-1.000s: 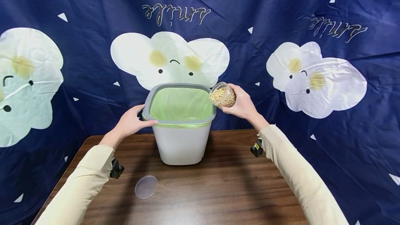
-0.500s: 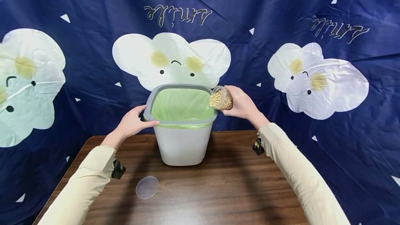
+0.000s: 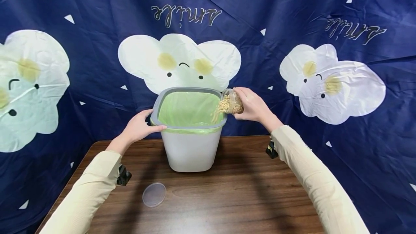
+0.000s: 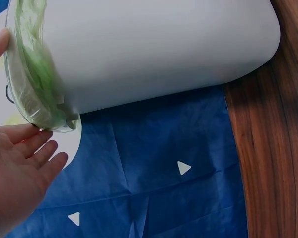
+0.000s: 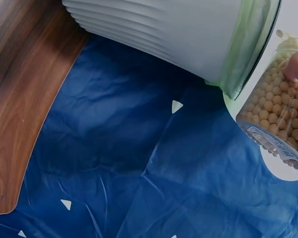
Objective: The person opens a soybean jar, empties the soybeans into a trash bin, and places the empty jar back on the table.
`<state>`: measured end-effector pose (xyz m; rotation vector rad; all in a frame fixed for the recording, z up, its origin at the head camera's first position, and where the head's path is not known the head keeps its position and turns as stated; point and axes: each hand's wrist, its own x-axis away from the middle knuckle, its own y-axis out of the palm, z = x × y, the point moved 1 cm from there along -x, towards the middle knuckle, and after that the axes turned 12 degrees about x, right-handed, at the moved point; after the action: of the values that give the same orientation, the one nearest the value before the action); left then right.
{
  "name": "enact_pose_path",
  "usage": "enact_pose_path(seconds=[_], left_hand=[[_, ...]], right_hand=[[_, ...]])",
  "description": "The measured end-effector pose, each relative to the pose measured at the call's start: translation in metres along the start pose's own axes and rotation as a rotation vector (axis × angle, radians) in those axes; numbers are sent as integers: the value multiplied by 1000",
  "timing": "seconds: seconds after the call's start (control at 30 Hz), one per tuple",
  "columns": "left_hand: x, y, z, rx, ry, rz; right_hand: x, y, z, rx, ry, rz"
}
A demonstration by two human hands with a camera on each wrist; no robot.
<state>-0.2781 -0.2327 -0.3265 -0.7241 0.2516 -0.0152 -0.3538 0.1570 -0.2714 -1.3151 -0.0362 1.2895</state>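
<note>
Right hand: my right hand [image 3: 252, 106] is wrapped round a clear jar [image 3: 232, 102], tipped with its mouth over the right side of the bin's rim. In the right wrist view a fingertip [image 5: 297, 67] lies against the jar wall.
Jar: I see it still largely full of pale round beans [image 5: 278, 106], with a printed label band near its lower end.
Beans: a stream of them [image 3: 217, 112] is falling from the jar's mouth into the bin.
Left hand: my left hand [image 3: 139, 127] rests on the left side of the bin's rim, thumb along the front edge; in the left wrist view its fingers [image 4: 34, 153] are straight and relaxed, holding nothing.
Bin: the white bin [image 3: 190, 151] stands upright on the desk [image 3: 234, 198], near its far edge, with a grey rim [image 3: 188, 127] and a green liner bag [image 3: 188, 108] folded over it.
Lid: a clear round lid [image 3: 154, 194] lies flat on the desk, well apart from the bin, near my left forearm.
Backdrop: a dark blue sheet with white cloud faces [image 3: 179, 62] hangs behind the desk.
</note>
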Motion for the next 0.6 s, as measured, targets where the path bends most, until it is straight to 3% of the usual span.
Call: enact_pose_path(seconds=[0.6], left_hand=[[-3,1,-3,-9,-4,-2]], right_hand=[[-7,0,5,70,-48,12]])
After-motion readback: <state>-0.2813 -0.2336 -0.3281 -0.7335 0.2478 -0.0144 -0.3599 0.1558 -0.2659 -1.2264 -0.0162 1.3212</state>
